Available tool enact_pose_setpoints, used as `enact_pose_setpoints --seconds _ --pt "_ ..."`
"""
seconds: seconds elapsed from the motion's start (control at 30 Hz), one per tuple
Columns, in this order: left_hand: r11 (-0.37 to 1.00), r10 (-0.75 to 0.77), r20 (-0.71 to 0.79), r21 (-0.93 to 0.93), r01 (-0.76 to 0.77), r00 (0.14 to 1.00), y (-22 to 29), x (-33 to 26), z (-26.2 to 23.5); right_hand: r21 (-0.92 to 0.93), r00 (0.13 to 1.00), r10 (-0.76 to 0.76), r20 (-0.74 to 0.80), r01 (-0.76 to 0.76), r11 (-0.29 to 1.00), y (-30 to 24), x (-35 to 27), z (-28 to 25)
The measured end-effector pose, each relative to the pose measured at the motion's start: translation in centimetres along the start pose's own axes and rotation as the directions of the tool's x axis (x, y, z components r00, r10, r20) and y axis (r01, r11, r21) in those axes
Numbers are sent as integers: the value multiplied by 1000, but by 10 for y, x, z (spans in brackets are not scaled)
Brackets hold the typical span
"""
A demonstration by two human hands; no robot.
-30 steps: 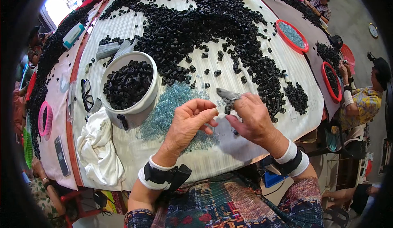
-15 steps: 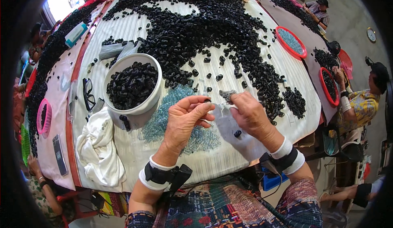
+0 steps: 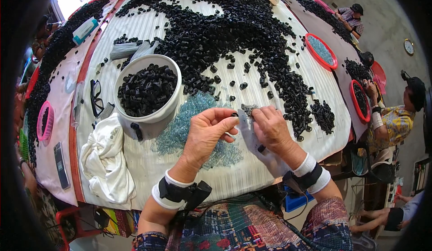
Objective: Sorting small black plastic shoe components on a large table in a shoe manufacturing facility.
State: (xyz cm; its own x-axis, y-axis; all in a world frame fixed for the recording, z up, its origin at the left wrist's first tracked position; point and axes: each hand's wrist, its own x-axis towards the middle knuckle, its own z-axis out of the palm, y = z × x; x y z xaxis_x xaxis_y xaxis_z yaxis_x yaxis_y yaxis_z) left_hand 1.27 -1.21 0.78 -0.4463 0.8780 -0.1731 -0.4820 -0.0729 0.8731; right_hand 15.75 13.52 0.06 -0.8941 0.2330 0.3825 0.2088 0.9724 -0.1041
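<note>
My left hand (image 3: 204, 134) pinches a small black plastic piece (image 3: 235, 114) between thumb and forefinger, above the table. Close by on the right, my right hand (image 3: 272, 131) is closed with the knuckles up, against a small grey bundle (image 3: 249, 109) that looks like thin strips. Its fingertips are partly hidden, but the bundle seems to be gripped. Beneath and beside my left hand spreads a heap of tiny clear bluish pieces (image 3: 182, 127). A white bowl (image 3: 168, 110) full of black pieces stands to the left of it. One loose black piece (image 3: 261, 148) lies below my right hand.
A large heap of black pieces (image 3: 225, 30) covers the far table. Grey strip bundles (image 3: 125, 49), glasses (image 3: 96, 99) and a white cloth (image 3: 105, 165) lie left. A red tray (image 3: 333, 65) of bluish pieces sits right. Co-workers, one in a yellow shirt (image 3: 398, 116), sit around.
My right hand has come down and slightly left, closer to my left hand. Whitish strands seen near its fingertips no longer show. The left hand keeps its pinch; the view has shifted slightly.
</note>
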Motion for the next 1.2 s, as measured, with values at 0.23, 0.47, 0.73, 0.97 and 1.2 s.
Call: enact_pose_setpoints --seconds 0.23,0.47,0.73,0.97,1.2 --pt "1000 2 -5 1 -2 1000 -1 0 0 21 995 19 -95 -17 1000 3 -8 -15" --pt "1000 -7 -6 25 7 1000 1 2 1 250 974 -84 209 30 968 -12 -21 -38" --pt "999 -15 8 43 15 1000 -1 1 1 72 972 2 234 -19 997 -24 -20 -20" --pt "999 -38 79 15 37 996 -3 -1 2 514 970 236 58 -231 826 -21 -9 -24" --pt "998 -57 118 38 53 991 4 -5 6 971 915 394 90 -170 171 -40 23 -38"
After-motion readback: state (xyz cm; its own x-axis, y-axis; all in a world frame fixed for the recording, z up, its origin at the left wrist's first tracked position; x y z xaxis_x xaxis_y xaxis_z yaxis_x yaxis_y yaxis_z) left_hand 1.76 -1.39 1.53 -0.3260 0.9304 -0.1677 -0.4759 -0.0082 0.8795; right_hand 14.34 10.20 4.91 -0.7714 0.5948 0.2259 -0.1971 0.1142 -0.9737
